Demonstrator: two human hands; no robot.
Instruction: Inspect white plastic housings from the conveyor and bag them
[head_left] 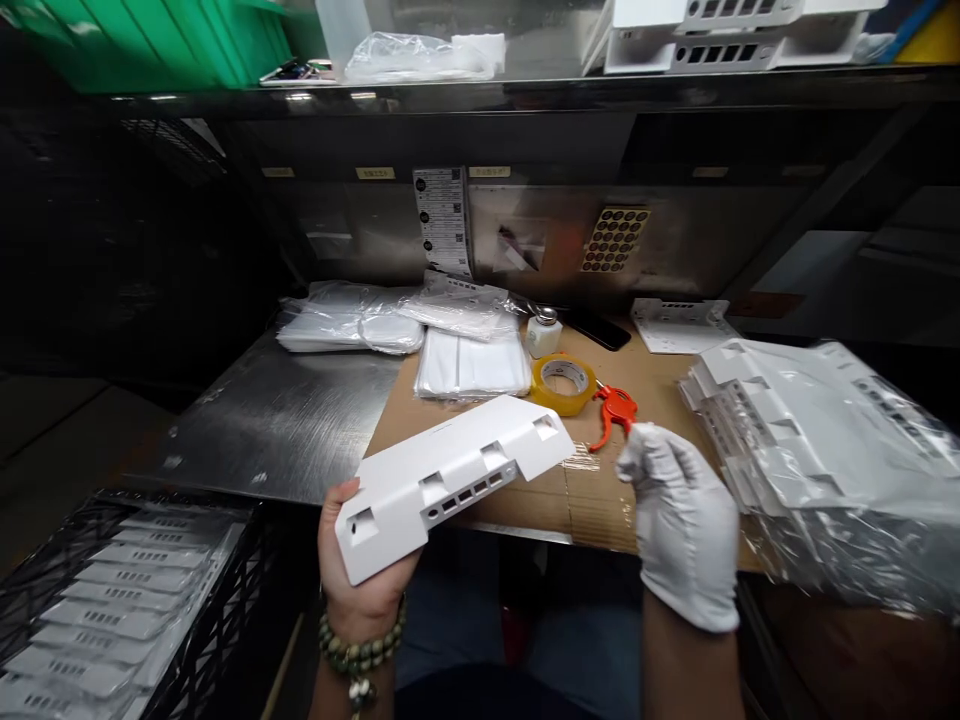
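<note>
My bare left hand [367, 580] grips one end of a white plastic housing [457, 470], held tilted above the front edge of the bench. The housing has several square recesses and a row of port cutouts facing me. My right hand [682, 520], in a white glove, is closed around the handle end of an orange-red air blow gun [617, 407]. Its nozzle points up and left, close to a roll of yellow tape [562, 384]. The glove covers part of the handle.
Bagged white housings [795, 430] are stacked at the right. Plastic bags [352, 318] and white sheets [472, 362] lie behind the left side. A small pump bottle [544, 332] and a black phone [598, 328] stand farther back. A black crate [247, 560] holds several housings at lower left.
</note>
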